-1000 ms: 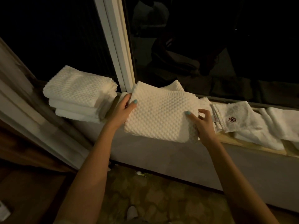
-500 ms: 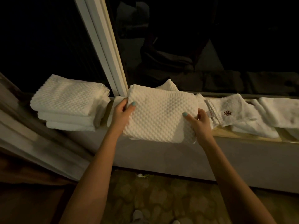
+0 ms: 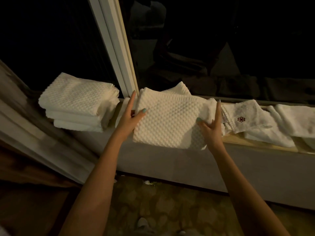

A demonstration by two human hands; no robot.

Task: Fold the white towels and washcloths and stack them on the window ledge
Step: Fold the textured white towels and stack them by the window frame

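Mid window ledge: folded towel, white, waffle txtr, approx square, lying flat, near side overhanging ledge front edge. Sits on other white cloth, one corner of it poking up behind. L hand pinches its L edge, thumb on top; R hand same at R edge. Stack of folded waffle towels at ledge L end, apart. Washcloth w/ red flower emblem just R, unfolded, rumpled; loose white cloths toward ledge R end
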